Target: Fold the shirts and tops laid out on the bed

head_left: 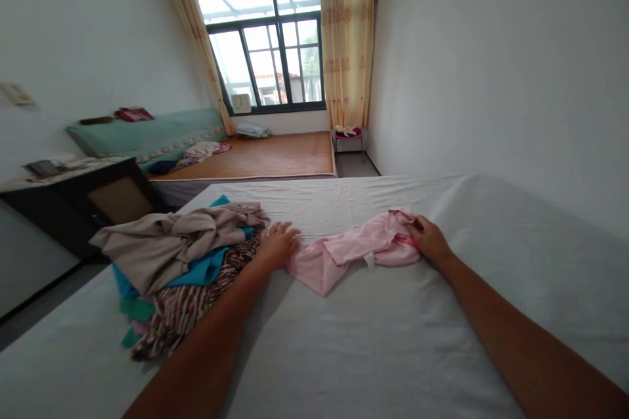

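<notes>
A pink garment (348,250) with a small white tag lies stretched sideways on the white-covered surface (363,334). At its right end, my right hand (428,239) pinches the cloth near the collar-like edge. My left hand (279,243) rests at the other end with fingers spread, touching or just beside the fabric; its exact contact is hard to make out. Left of that hand is a heap of clothes: a beige garment (181,236) on top, a bright blue one (201,270) under it, and a brown-and-white patterned one (181,314) below.
Beyond the white surface stands a bed with a brown mat (280,156). A dark cabinet (73,200) is at the left, a small stool (348,136) by the far right wall. Patterned curtains (348,39) flank the window.
</notes>
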The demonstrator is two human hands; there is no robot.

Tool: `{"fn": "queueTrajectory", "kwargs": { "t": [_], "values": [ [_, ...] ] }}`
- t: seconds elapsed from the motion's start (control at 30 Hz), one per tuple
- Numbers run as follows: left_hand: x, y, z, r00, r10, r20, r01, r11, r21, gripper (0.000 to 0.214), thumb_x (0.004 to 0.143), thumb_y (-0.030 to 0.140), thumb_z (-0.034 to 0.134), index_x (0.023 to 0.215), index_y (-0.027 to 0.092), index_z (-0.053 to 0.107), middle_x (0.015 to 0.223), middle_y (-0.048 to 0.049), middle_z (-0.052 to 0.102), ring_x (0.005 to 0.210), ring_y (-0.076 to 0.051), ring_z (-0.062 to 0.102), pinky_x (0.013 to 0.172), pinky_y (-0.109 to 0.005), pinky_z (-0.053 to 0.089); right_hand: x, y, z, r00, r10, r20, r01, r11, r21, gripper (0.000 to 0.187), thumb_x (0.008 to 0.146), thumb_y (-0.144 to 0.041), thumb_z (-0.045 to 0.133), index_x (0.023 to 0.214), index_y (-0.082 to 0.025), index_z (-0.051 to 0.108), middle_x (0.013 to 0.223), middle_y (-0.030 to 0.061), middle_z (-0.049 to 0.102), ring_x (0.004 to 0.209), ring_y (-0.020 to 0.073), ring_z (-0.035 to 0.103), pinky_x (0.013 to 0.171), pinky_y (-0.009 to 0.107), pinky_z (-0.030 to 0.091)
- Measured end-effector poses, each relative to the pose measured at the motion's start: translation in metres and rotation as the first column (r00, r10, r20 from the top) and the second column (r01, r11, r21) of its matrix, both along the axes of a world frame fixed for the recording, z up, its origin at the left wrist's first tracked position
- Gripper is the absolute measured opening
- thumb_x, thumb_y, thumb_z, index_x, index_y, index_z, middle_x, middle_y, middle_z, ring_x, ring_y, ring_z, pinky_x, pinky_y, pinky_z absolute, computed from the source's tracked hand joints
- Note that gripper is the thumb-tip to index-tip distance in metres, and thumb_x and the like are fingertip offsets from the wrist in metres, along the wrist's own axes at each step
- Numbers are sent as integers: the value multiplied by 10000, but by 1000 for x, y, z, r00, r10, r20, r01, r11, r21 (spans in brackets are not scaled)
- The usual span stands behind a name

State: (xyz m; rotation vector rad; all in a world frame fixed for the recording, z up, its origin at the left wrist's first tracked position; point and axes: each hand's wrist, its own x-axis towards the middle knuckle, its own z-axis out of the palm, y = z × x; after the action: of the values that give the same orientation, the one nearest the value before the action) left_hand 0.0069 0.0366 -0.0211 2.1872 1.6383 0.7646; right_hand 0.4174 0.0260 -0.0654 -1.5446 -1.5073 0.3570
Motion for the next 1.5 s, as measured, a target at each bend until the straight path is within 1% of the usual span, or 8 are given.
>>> {"fn": "queueTrajectory", "kwargs": {
  "t": [0.13,0.33,0.67,0.9,1.07,1.13,1.37,1.5],
  "values": [
    [-29,-3,-11,874,144,-464,-122,990,77,335,912,280,411,1202,272,578,1356,-101,532,1271,-322,412,1028,-616,263,5,0,-7,993,69,94,-69,998,-8,288,811,-377,505,1016,-221,634,941,58,713,840,213,650,793,337,496],
    [-91,0,-19,894,39,-446,15,993,117,401,892,180,352,1202,150,604,1272,-137,590,1201,-230,510,1064,-345,349,8,1,-9,991,106,76,-103,994,-34,322,827,-391,501,1067,-211,618,1038,83,704,913,232,657,833,362,496],
    [-151,-4,-18,909,60,-412,-30,996,80,462,919,338,315,1273,198,575,1358,-62,553,1238,-216,507,1058,-316,373,3,-3,-4,985,122,123,-116,992,-55,332,843,-406,476,1075,-215,618,1017,82,707,909,237,654,817,353,496],
    [-85,-23,12,904,-29,-426,75,993,92,362,905,288,395,1130,203,665,1163,-94,669,1069,-231,603,974,-353,430,2,5,-10,997,68,44,-66,997,-47,426,842,-492,510,1156,-209,567,1067,97,680,965,252,638,871,390,488],
    [7,-48,37,795,-520,-312,530,846,-58,430,814,427,598,1206,252,602,1268,-58,603,1136,-230,555,978,-316,407,-8,-1,0,967,249,-58,-247,968,31,665,755,-441,668,1341,-238,429,1293,85,565,1152,249,552,1001,402,428],
    [31,-52,32,749,-571,-337,580,810,-83,474,724,435,687,1152,244,616,1268,-71,589,1128,-262,546,966,-344,403,-15,-8,8,928,349,-130,-343,937,66,714,748,-402,686,1380,-246,392,1338,80,532,1175,234,538,1021,383,417],
    [39,-40,1,981,-193,-25,194,980,43,218,792,198,491,957,207,635,823,-14,641,803,-180,578,766,-283,420,-22,-13,25,853,321,-411,-303,946,110,590,742,-355,697,1284,-223,505,1206,89,644,1070,233,615,934,388,487],
    [26,-24,22,845,-96,525,62,995,82,199,823,305,476,899,170,600,751,14,600,698,-136,528,655,-231,409,-14,-13,41,834,217,-507,-145,973,177,554,768,-402,666,1275,-227,529,1154,89,681,1010,223,644,831,334,528]
  ]
}}
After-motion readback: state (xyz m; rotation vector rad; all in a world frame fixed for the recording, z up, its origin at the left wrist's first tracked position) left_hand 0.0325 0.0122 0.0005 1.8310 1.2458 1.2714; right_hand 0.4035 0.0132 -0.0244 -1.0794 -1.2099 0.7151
